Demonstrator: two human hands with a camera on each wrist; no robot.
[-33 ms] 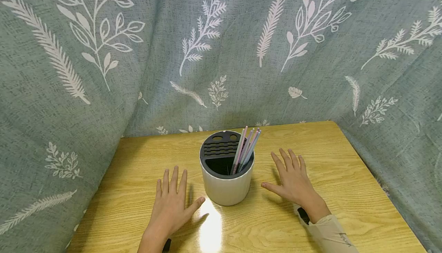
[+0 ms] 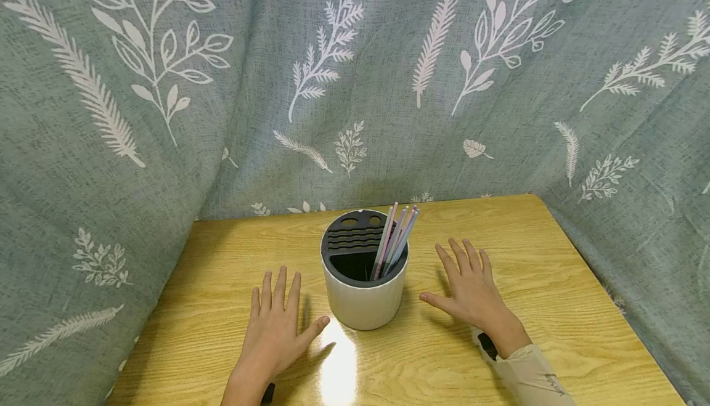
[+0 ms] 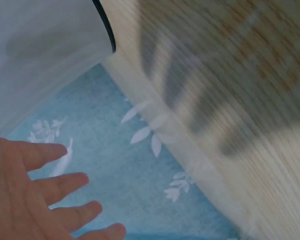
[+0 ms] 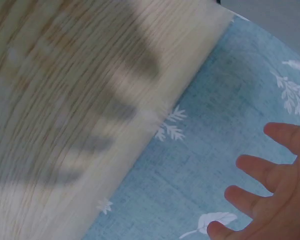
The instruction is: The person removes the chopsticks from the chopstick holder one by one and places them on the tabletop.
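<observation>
A white round holder (image 2: 364, 298) with a dark grey slotted insert stands in the middle of the wooden table (image 2: 554, 283). Several pastel pencils (image 2: 395, 241) lean in its right side. My left hand (image 2: 275, 323) lies flat on the table just left of the holder, fingers straight and spread, thumb pointing toward its base. My right hand (image 2: 469, 286) lies flat to the holder's right, fingers spread, holding nothing. The left wrist view shows the left hand's fingers (image 3: 37, 197) and the holder's white wall (image 3: 45, 45). In the right wrist view the right hand's fingers (image 4: 270, 192) are spread.
A grey-green curtain (image 2: 355, 85) with white leaf prints hangs close around the table's back and both sides. A bright glare patch (image 2: 337, 363) lies on the wood in front of the holder. A pale sleeve (image 2: 529, 378) covers the right forearm.
</observation>
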